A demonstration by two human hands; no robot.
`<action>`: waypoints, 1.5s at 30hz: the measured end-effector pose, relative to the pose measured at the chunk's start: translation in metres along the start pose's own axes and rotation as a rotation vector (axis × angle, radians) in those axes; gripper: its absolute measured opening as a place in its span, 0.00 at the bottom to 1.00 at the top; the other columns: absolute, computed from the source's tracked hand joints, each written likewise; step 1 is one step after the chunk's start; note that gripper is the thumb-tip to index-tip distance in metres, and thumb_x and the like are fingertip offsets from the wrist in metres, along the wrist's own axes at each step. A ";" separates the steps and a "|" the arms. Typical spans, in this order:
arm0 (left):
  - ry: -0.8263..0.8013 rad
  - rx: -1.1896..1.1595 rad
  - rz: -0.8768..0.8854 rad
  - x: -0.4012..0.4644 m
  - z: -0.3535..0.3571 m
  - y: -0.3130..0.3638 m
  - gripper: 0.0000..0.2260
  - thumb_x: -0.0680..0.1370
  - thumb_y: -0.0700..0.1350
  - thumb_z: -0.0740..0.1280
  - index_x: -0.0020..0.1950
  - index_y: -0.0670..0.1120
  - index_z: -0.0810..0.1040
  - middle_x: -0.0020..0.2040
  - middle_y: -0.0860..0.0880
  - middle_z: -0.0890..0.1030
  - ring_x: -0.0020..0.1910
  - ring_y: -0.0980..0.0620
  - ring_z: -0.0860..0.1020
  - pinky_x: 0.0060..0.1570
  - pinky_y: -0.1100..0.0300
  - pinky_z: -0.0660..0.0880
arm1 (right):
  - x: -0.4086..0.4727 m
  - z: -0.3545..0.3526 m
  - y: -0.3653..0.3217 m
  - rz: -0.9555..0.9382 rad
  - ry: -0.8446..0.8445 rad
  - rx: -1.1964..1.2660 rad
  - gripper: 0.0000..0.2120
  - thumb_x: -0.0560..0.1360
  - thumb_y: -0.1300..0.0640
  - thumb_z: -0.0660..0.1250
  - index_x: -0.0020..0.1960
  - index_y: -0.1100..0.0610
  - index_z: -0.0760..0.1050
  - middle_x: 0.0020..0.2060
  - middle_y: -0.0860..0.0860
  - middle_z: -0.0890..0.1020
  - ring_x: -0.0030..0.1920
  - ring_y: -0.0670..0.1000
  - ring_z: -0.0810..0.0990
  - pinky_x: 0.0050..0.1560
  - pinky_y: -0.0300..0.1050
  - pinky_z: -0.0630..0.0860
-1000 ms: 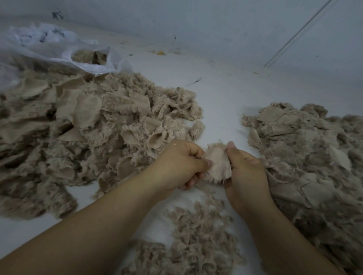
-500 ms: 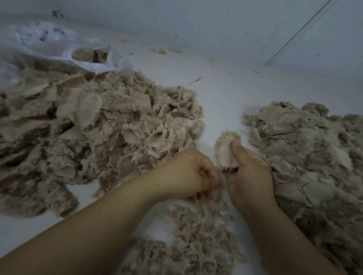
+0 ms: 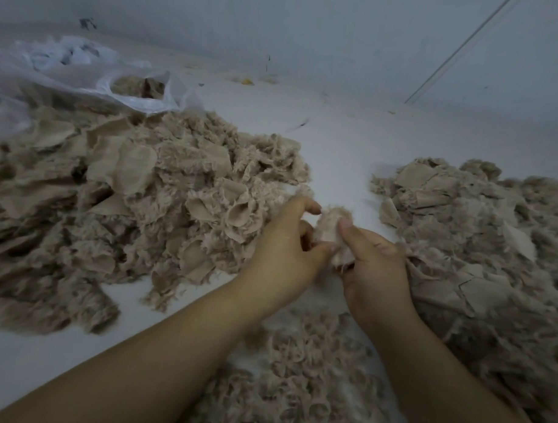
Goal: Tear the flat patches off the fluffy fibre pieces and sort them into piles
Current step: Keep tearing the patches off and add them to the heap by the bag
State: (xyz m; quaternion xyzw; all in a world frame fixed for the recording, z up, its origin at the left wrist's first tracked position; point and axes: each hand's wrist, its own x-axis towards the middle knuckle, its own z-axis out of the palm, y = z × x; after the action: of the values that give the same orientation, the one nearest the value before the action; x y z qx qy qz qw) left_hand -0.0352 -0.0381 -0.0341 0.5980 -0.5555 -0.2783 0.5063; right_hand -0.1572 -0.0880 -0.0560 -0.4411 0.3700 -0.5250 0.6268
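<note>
Between my two hands is a small beige fluffy fibre piece [image 3: 332, 227] with a flat patch on it. My right hand [image 3: 375, 268] grips it from the right, thumb pressed on top. My left hand [image 3: 286, 243] pinches its left edge with thumb and curled fingers. A big heap of fluffy pieces with patches [image 3: 123, 202] lies to the left. Another heap of flat patches and fluff [image 3: 479, 243] lies to the right. A smaller pile of curly fibre scraps [image 3: 300, 373] sits under my forearms.
A white plastic bag [image 3: 86, 78] holding more fibre lies at the back left. The white floor [image 3: 337, 140] runs between the heaps to a pale wall [image 3: 309, 29] behind. Small scraps lie near the wall.
My left hand dropped down to the near pile half a second ago, then came back up to the piece. My right hand kept holding the piece throughout.
</note>
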 end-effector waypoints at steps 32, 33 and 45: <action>-0.211 0.978 0.385 -0.038 0.018 0.000 0.14 0.57 0.40 0.75 0.35 0.46 0.71 0.28 0.49 0.72 0.21 0.48 0.69 0.24 0.64 0.48 | -0.009 0.004 -0.010 0.049 0.180 0.172 0.24 0.82 0.50 0.63 0.29 0.56 0.78 0.26 0.48 0.68 0.24 0.43 0.62 0.22 0.36 0.60; -0.214 0.946 0.384 -0.042 0.021 0.001 0.13 0.61 0.41 0.74 0.37 0.47 0.70 0.28 0.50 0.71 0.23 0.48 0.70 0.24 0.62 0.49 | -0.010 0.003 -0.012 0.090 0.173 0.247 0.25 0.81 0.46 0.62 0.29 0.56 0.78 0.27 0.48 0.68 0.25 0.43 0.61 0.22 0.36 0.60; -0.131 0.736 0.307 -0.035 0.019 -0.006 0.04 0.78 0.45 0.61 0.47 0.47 0.74 0.40 0.49 0.77 0.36 0.47 0.75 0.33 0.53 0.67 | -0.011 -0.015 -0.017 0.295 0.189 0.866 0.31 0.78 0.30 0.48 0.39 0.55 0.72 0.29 0.48 0.69 0.25 0.45 0.64 0.26 0.36 0.60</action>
State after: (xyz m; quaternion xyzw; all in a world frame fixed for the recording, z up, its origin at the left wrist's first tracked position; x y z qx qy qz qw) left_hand -0.0574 -0.0115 -0.0542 0.6302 -0.7322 -0.0195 0.2577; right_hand -0.1785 -0.0810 -0.0454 -0.0317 0.2309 -0.5742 0.7849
